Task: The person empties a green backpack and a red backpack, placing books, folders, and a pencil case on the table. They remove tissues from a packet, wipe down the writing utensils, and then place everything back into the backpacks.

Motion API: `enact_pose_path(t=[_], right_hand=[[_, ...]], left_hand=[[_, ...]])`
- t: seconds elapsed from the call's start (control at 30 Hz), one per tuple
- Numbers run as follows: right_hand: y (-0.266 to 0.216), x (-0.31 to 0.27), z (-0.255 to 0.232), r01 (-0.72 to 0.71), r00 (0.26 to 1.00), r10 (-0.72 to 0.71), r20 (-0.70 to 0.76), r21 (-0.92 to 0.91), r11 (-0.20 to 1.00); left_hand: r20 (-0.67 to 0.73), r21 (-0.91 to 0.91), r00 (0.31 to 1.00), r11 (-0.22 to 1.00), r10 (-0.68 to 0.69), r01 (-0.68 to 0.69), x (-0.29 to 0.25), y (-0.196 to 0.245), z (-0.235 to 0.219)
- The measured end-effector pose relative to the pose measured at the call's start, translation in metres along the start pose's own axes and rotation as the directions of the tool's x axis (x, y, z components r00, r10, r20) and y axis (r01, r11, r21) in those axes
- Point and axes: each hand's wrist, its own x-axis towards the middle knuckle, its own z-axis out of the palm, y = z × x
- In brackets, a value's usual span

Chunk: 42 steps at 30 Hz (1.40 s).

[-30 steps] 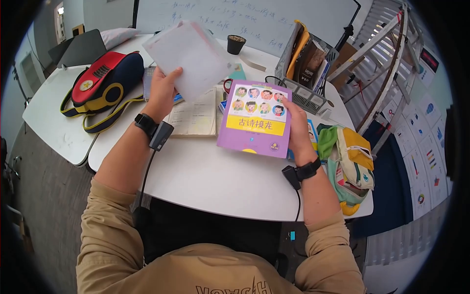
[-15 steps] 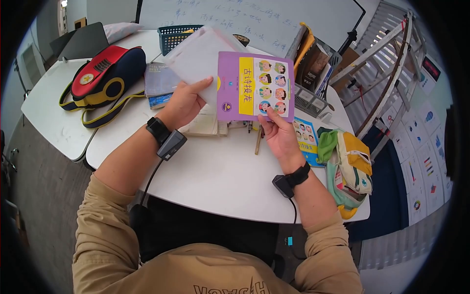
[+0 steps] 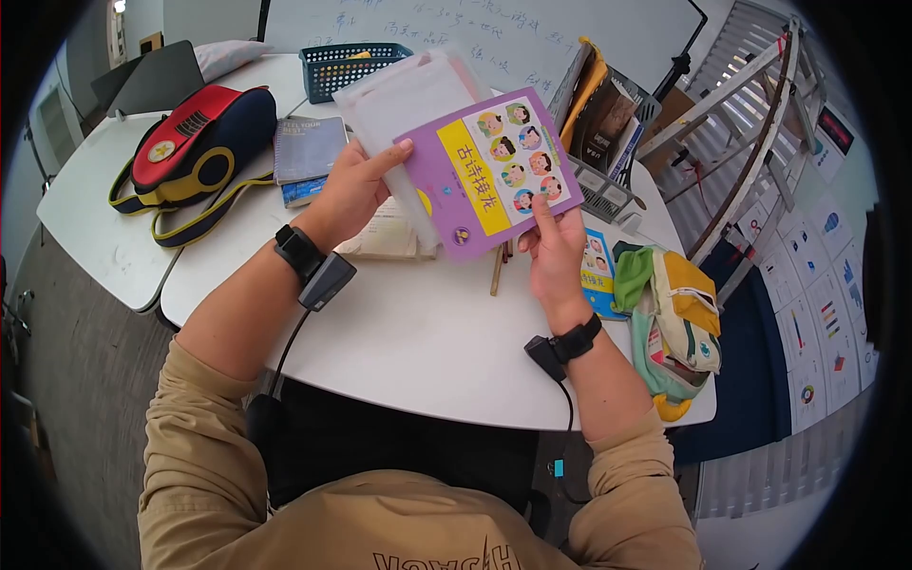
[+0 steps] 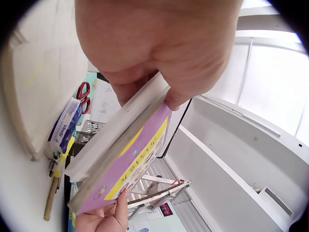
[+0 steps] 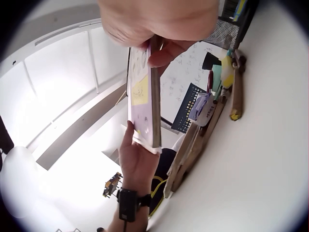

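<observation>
A purple book [image 3: 445, 195] with a yellow title band and round cartoon faces is held tilted above the table, its cover toward me. Behind it lies a whitish, translucent-covered book or folder [image 3: 408, 95], overlapping it. My left hand [image 3: 359, 195] grips both at their left side, thumb on the purple cover. At the lower right corner, my right hand [image 3: 556, 252] pinches the purple book, thumb on the front. The left wrist view shows the purple book [image 4: 140, 154] and the white one [image 4: 108, 130] stacked against each other between the two hands.
Open-paged books [image 3: 385, 237] and a spiral notebook [image 3: 309, 152] lie on the table. A red and navy bag [image 3: 204, 142] stands left, a teal basket [image 3: 318, 76] at the back, a grey file rack [image 3: 608, 195] back right. A blue book [image 3: 598, 275] and a small backpack [image 3: 679, 313] sit right.
The purple book has turned from upright to sideways and moved left onto the whitish one, where the left thumb now clamps it. The whitish one has come to the right, uncovering the teal basket.
</observation>
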Motion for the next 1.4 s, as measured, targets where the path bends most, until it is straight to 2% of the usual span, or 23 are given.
enact_pose_path(t=[0.1, 0.2, 0.3, 0.4, 0.43, 0.57, 0.6, 0.7, 0.8, 0.9, 0.93, 0.97, 1.0, 1.03, 1.07, 1.17, 1.27, 1.37, 1.4], right_hand=[[-0.001, -0.002, 0.002, 0.122, 0.984, -0.142, -0.11, -0.17, 0.978], [0.014, 0.006, 0.004, 0.281, 0.924, -0.299, -0.237, -0.108, 0.954], [0.002, 0.003, 0.003, 0.274, 0.951, -0.287, -0.115, -0.115, 0.955], [-0.003, -0.002, 0.005, 0.29, 0.953, -0.302, -0.006, -0.254, 0.923], [-0.004, -0.004, 0.008, 0.297, 0.952, -0.306, 0.001, -0.242, 0.924], [-0.003, -0.012, 0.021, 0.31, 0.95, -0.312, 0.024, -0.205, 0.928], [-0.003, -0.013, 0.022, 0.311, 0.95, -0.312, 0.027, -0.198, 0.93], [-0.006, -0.014, 0.027, 0.346, 0.938, -0.343, 0.058, -0.236, 0.908], [-0.013, 0.001, 0.002, 0.319, 0.944, -0.326, 0.049, -0.392, 0.863], [-0.023, 0.029, -0.041, 0.224, 0.918, -0.364, -0.159, -0.552, 0.803], [-0.025, 0.04, -0.066, 0.132, 0.923, -0.339, -0.18, -0.681, 0.72], [-0.028, 0.042, -0.087, 0.009, 0.947, -0.282, -0.155, -0.863, 0.505], [-0.033, 0.043, -0.105, -0.099, 0.963, -0.221, -0.153, -0.966, 0.237], [-0.037, 0.045, -0.122, -0.182, 0.972, -0.16, -0.171, -0.982, -0.055], [-0.042, 0.046, -0.131, -0.273, 0.962, -0.012, -0.274, -0.952, -0.137], [-0.053, 0.043, -0.137, -0.424, 0.873, 0.187, -0.45, -0.891, -0.161], [-0.062, 0.047, -0.131, -0.44, 0.815, 0.324, -0.481, -0.876, -0.197], [-0.062, 0.049, -0.125, -0.462, 0.771, 0.371, -0.517, -0.856, -0.232], [-0.059, 0.048, -0.125, -0.457, 0.793, 0.341, -0.504, -0.864, -0.213]], left_hand=[[-0.005, 0.051, 1.0, 0.999, -0.012, 0.012, -0.001, 0.001, -0.002], [-0.004, 0.142, 1.0, 0.99, -0.028, 0.028, -0.002, -0.001, -0.004], [0.03, 0.23, 0.997, 0.971, -0.07, 0.062, -0.004, -0.003, -0.001], [0.115, 0.317, 0.99, 0.947, -0.088, 0.047, -0.011, -0.002, 0.01], [0.149, 0.344, 0.985, 0.938, -0.087, 0.031, -0.014, -0.002, 0.016], [0.191, 0.339, 0.966, 0.935, -0.174, 0.102, -0.02, -0.006, 0.027], [0.214, 0.341, 0.964, 0.937, -0.157, 0.077, -0.021, -0.006, 0.028], [0.198, 0.329, 0.969, 0.941, -0.15, 0.079, -0.024, -0.009, 0.033], [0.089, 0.267, 0.994, 0.963, -0.058, 0.032, -0.019, -0.012, 0.03], [-0.053, 0.168, 0.995, 0.983, 0.089, -0.079, -0.01, 0.004, 0.017], [-0.111, 0.113, 0.988, 0.989, 0.105, -0.092, -0.007, 0.009, 0.01], [-0.168, 0.059, 0.979, 0.992, 0.118, -0.109, -0.003, 0.015, 0.003], [-0.223, 0.007, 0.966, 0.991, 0.128, -0.13, 0.001, 0.019, -0.002], [-0.263, -0.049, 0.959, 0.991, 0.108, -0.125, 0.003, 0.022, -0.007], [-0.303, -0.103, 0.949, 0.987, 0.084, -0.12, 0.005, 0.024, -0.011], [-0.379, -0.206, 0.925, 0.973, 0.017, -0.102, 0.006, 0.026, -0.01], [-0.401, -0.259, 0.916, 0.961, -0.015, -0.097, 0.009, 0.022, -0.017], [-0.426, -0.216, 0.905, 0.971, 0.001, -0.102, 0.013, 0.017, -0.026], [-0.437, -0.194, 0.899, 0.975, 0.015, -0.111, 0.015, 0.016, -0.029]])
